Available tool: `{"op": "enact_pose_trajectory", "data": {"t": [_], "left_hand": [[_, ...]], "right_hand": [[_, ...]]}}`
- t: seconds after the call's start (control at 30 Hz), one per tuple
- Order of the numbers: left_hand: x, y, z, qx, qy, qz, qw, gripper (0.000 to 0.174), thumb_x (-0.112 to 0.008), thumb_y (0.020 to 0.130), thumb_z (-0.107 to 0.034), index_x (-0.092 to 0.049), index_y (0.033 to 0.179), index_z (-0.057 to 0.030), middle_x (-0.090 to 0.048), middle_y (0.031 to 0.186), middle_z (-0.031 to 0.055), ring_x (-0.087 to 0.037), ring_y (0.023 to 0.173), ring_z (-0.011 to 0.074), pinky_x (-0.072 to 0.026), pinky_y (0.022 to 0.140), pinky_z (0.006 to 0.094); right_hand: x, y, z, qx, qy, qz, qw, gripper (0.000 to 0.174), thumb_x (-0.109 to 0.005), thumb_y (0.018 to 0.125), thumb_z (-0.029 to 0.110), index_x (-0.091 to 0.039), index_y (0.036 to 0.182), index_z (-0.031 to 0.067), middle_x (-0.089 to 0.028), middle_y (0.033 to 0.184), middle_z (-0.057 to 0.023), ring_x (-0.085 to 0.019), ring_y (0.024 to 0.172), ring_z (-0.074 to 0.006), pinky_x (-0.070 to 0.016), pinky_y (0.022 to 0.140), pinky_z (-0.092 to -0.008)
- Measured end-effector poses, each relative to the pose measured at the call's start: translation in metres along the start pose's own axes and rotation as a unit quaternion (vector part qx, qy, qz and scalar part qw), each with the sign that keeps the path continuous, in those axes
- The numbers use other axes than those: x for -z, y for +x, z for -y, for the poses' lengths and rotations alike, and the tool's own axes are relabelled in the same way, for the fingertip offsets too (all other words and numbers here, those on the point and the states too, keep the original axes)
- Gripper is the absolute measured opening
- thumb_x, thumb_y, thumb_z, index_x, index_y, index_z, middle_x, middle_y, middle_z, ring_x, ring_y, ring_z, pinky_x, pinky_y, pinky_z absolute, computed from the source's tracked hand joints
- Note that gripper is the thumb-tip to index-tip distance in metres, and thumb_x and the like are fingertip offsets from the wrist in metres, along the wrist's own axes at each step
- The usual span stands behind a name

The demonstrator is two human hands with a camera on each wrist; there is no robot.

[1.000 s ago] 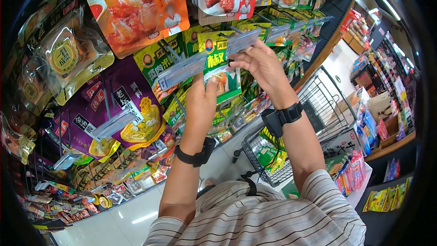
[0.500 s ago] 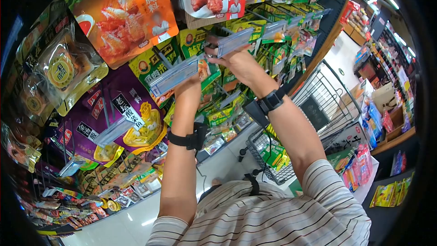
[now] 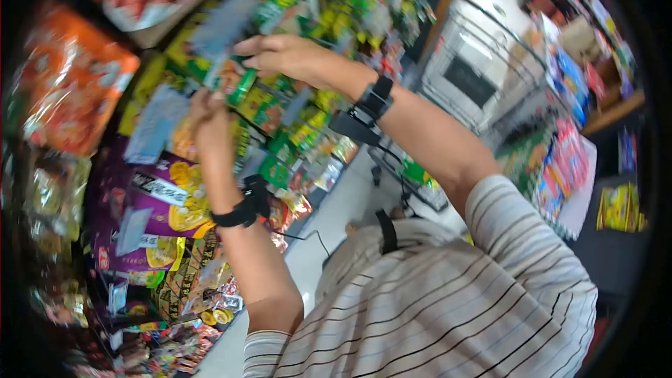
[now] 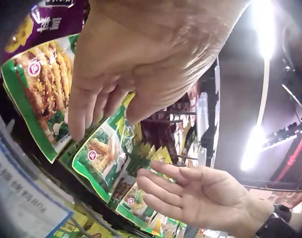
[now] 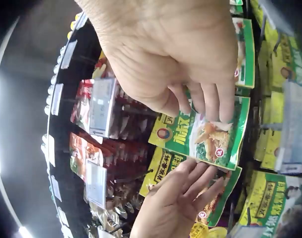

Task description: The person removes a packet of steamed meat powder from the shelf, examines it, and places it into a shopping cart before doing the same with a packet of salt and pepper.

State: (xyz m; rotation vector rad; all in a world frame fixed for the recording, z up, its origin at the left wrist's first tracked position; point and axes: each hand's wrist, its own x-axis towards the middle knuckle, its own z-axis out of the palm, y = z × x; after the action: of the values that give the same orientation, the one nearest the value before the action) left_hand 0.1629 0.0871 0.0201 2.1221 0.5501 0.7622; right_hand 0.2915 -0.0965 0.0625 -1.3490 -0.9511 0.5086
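Observation:
A green-and-yellow seasoning packet (image 5: pixel 210 136) with a picture of fried food hangs between my two hands. In the head view it is blurred, a green patch (image 3: pixel 238 84) beside the fingertips. My right hand (image 3: pixel 290 56) reaches in from the right; in the right wrist view its loosely extended fingers overlap the packet's front. My left hand (image 3: pixel 210 115) is at the packet's lower left, and the right wrist view shows its fingers (image 5: pixel 190 181) outstretched along the packet's edge. The left wrist view shows the right hand (image 4: pixel 195 196) palm up with fingers spread. Neither hand is curled round anything.
Clear price-tag holders (image 3: pixel 154 126) jut out in front of the hanging packets. Purple packets (image 3: pixel 168 196) and an orange packet (image 3: pixel 77 84) hang to the left. A wire shopping cart (image 3: pixel 469 63) stands at right, near a box of pink packages (image 3: pixel 563 161).
The head view has swung, so the shelf and both hands now appear farther left. My left thumb, earlier on the packet's front, no longer rests there. The right hand has moved down from the price-tag holder.

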Motion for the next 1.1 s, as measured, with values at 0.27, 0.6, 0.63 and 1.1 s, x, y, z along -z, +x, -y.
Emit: {"op": "enact_pose_trajectory", "data": {"t": [0.27,0.6,0.63,1.1], "left_hand": [[-0.023,-0.129,-0.057,-0.066,-0.078,-0.009,0.995,0.023,-0.051,0.104,-0.019,-0.060,0.112,0.0006,-0.063,0.110,0.0095,-0.061,0.093,0.0158,-0.0508,0.080,0.0295],[-0.119,-0.208,-0.018,0.192,-0.154,0.307,0.920,0.020,-0.055,0.103,-0.018,-0.059,0.092,-0.0028,-0.063,0.082,0.0029,-0.057,0.074,0.0087,-0.0480,0.072,0.0243],[-0.126,-0.211,-0.020,0.201,-0.153,0.327,0.911,0.019,-0.055,0.103,-0.018,-0.059,0.092,-0.0029,-0.063,0.082,0.0030,-0.058,0.074,0.0089,-0.0481,0.072,0.0244],[-0.251,-0.266,-0.055,0.297,-0.048,0.515,0.803,0.026,-0.053,0.101,-0.017,-0.058,0.117,0.0030,-0.068,0.096,0.0100,-0.061,0.089,0.0145,-0.0493,0.084,0.0285]], "right_hand": [[0.052,-0.143,-0.055,-0.114,0.171,-0.045,0.978,0.025,-0.057,0.100,0.024,-0.063,0.108,0.0014,-0.070,0.097,-0.0095,-0.069,0.086,-0.0177,-0.0568,0.075,-0.0297],[0.116,-0.285,-0.161,-0.298,0.191,-0.233,0.906,0.024,-0.064,0.094,0.026,-0.064,0.097,0.0022,-0.068,0.087,-0.0077,-0.067,0.074,-0.0161,-0.0573,0.068,-0.0297],[0.134,-0.293,-0.174,-0.313,0.191,-0.270,0.890,0.023,-0.064,0.094,0.025,-0.064,0.097,0.0020,-0.068,0.086,-0.0076,-0.067,0.074,-0.0165,-0.0574,0.068,-0.0303],[0.329,-0.419,-0.452,-0.461,-0.163,-0.477,0.730,0.032,-0.064,0.086,0.023,-0.066,0.098,-0.0058,-0.067,0.099,-0.0299,-0.066,0.092,-0.0439,-0.0547,0.078,-0.0507]]}}
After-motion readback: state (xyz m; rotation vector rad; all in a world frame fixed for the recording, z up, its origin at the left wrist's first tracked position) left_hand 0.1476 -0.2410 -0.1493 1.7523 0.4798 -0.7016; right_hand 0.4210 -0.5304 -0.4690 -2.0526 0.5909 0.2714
